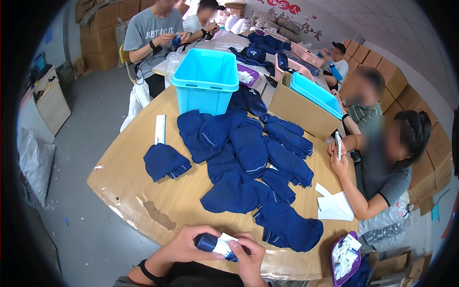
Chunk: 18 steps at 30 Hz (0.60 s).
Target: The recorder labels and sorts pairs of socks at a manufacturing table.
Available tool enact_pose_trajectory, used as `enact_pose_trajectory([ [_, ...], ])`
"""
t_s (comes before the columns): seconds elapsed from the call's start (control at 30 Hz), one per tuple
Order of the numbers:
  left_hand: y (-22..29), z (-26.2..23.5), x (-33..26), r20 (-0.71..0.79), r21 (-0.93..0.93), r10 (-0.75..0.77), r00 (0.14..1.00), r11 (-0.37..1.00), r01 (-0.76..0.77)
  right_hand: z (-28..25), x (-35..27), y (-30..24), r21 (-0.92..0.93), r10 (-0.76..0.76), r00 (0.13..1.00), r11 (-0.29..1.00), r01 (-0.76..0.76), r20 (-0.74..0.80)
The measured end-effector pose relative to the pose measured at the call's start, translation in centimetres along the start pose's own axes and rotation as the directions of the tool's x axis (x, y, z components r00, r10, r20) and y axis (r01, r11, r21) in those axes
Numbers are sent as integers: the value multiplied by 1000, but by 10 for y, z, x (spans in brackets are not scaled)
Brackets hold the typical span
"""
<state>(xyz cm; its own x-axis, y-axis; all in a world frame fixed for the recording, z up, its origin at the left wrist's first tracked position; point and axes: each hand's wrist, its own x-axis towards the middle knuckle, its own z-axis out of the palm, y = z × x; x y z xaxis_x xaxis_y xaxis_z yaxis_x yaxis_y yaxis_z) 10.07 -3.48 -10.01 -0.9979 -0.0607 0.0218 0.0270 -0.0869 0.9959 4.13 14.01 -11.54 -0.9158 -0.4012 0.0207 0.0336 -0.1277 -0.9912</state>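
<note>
At the table's near edge, my left hand (pixel 184 243) grips a tightly folded navy sock (pixel 205 241). A white paper band (pixel 223 245) lies around the sock's middle. My right hand (pixel 250 252) pinches the band and the sock's right end between thumb and fingers. Beyond my hands, a heap of navy socks (pixel 248 148) spreads over the table. Left of the heap lies a separate folded navy sock stack (pixel 165 162) with a white ruler-like strip (pixel 160 128) sticking out behind it. What the folded sock looks like underneath is hidden.
A light-blue bin (pixel 203 95) stands behind the heap. To its right is a cardboard box (pixel 301 109) with a blue bin inside. A purple basket (pixel 334 256) of white labels sits at the lower right. White papers (pixel 333 206) lie near a seated person (pixel 389 177); other people work farther back.
</note>
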Motion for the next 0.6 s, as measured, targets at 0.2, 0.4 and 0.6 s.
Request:
enact_pose_trajectory([
  [0.2, 3, 0, 3, -14, 48, -8, 1000, 999, 8, -4, 0, 3, -57, -42, 998, 997, 45, 52],
  [0.4, -4, 1, 2, -59, 32, 10, 998, 999, -8, 0, 3, 1, -39, -84, 991, 995, 89, 101],
  [0.6, 0, 1, 2, -45, 30, -13, 999, 999, 14, 3, 1, -7, -76, -30, 997, 997, 35, 74],
])
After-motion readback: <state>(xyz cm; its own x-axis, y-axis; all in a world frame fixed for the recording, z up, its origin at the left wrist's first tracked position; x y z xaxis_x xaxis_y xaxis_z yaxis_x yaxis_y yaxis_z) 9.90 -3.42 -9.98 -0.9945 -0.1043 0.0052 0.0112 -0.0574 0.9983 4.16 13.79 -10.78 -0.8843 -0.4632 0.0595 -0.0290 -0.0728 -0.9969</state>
